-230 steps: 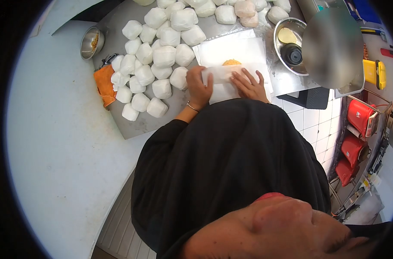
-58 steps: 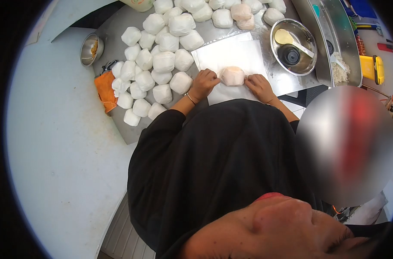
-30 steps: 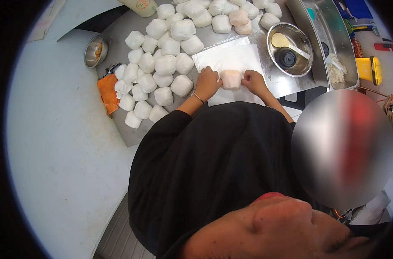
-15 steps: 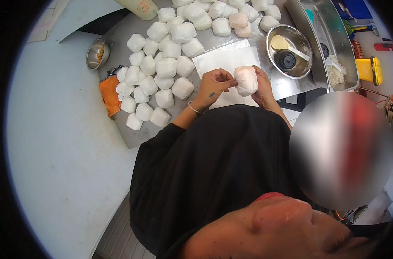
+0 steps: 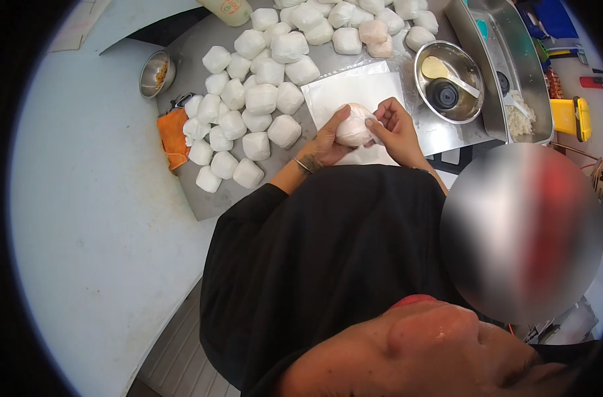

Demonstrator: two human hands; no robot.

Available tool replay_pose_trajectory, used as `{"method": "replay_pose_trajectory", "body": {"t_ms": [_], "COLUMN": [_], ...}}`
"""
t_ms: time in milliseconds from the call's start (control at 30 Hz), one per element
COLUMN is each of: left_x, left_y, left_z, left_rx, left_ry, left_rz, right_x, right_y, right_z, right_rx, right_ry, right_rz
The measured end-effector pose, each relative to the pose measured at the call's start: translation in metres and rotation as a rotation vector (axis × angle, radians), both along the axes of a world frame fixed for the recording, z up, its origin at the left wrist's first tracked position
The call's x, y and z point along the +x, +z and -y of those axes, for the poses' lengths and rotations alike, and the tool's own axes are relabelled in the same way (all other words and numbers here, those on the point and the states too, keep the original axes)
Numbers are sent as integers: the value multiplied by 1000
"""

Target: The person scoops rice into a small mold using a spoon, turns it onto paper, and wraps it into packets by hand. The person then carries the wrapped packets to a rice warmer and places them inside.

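In the head view, a rounded, pale pinkish paper-wrapped parcel (image 5: 355, 126) is held between both hands above a stack of white wrapping sheets (image 5: 331, 89). My left hand (image 5: 326, 142) cups it from the left, with the thumb on top. On the other side, the fingers of my right hand (image 5: 397, 132) pinch the paper at the parcel's right side. What is inside the paper is hidden. Many similar white wrapped parcels (image 5: 261, 99) lie to the left and behind. A pinkish parcel (image 5: 372, 31) sits among those at the back.
Right of the sheets stands a steel bowl (image 5: 473, 109) holding a white-handled scoop and a black round object. Beyond it, a deep steel tray (image 5: 490, 86) contains white rice (image 5: 519, 119). A small bowl (image 5: 146, 78) and an orange cloth (image 5: 173, 137) are at the left table edge.
The parcel has come lower and slightly left, and has been turned. My left hand has gone from pinching its edge to cupping it; my right hand now pinches the paper.
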State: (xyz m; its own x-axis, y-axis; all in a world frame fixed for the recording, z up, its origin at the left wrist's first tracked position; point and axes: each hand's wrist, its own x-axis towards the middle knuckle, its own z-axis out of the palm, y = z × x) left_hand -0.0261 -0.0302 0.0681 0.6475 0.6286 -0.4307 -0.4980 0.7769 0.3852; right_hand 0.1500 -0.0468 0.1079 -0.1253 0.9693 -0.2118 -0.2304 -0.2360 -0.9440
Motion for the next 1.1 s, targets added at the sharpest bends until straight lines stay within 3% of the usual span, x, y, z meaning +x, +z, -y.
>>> {"method": "replay_pose_trajectory", "body": {"t_ms": [100,200,300,433,567,600,633,667,733,867,900,1000,1100], "left_x": [0,-5,-4,-2,-15,-20,-23,-26,-30,-37,-37,-42,-46], "left_y": [-7,-17,4,8,-11,-14,-15,-15,-15,-18,-18,-23,-25], "left_z": [5,5,4,0,-5,-8,-12,-17,-24,-34,-37,-44,-48], "left_rx": [-124,-200,-168,-115,-1,20,40,-25,-161,-195,-213,-232,-247], "left_ry": [-126,-178,-123,-115,171,203,235,274,354,352,354,352,336], "left_rz": [234,226,75,79,-249,-324,-398,-413,-439,-435,-432,-419,-409], "right_x": [13,17,14,5,6,8,15,27,35,47,43,37,36], "right_y": [1,-36,-54,-55,-91,-70,-70,-77,-74,-95,-94,-93,-104], "right_z": [4,2,-9,-20,-52,-71,-93,-124,-172,-248,-252,-263,-266], "right_rx": [-150,10,66,-262,94,93,236,91,200,-284,-221,-244,-206], "right_ry": [142,205,244,265,307,364,319,203,-346,-177,-131,-60,-144], "right_rz": [-116,-23,207,236,773,803,724,738,1003,1213,1296,1213,1159]}}
